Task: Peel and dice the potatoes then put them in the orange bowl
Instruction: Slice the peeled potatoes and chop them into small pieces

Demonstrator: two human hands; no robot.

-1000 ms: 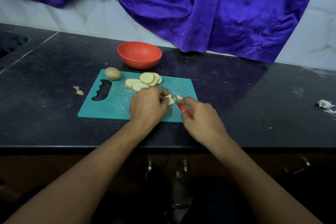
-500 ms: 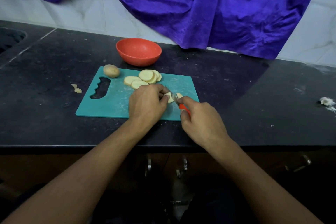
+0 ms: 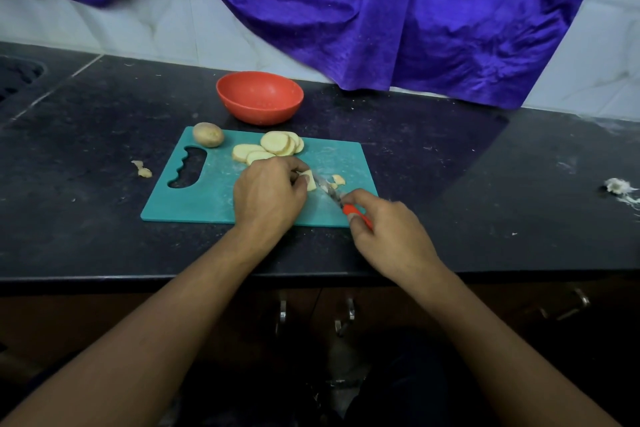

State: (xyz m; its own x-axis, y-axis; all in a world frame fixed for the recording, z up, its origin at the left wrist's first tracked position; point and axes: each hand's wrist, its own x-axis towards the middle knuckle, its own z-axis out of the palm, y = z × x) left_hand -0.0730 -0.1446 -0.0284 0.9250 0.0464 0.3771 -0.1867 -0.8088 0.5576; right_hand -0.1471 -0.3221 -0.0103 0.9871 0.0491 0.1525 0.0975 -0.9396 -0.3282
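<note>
On the board (image 3: 207, 198), left hand (image 3: 268, 196) pinches a potato slice (image 3: 311, 181), right hand (image 3: 388, 232) grips the knife (image 3: 332, 196) — blade beside fingertips (image 3: 303, 178); a slip could cut.

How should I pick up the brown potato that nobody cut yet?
Probably from above, fingers and thumb across the narrow middle of the whole potato. It lies on its side on the cutting board, its top free, and the slices sit apart to its right.

Knife blade (image 3: 323, 188) blurred; handle (image 3: 349, 209) mostly hidden inside right hand (image 3: 388, 232).
</note>
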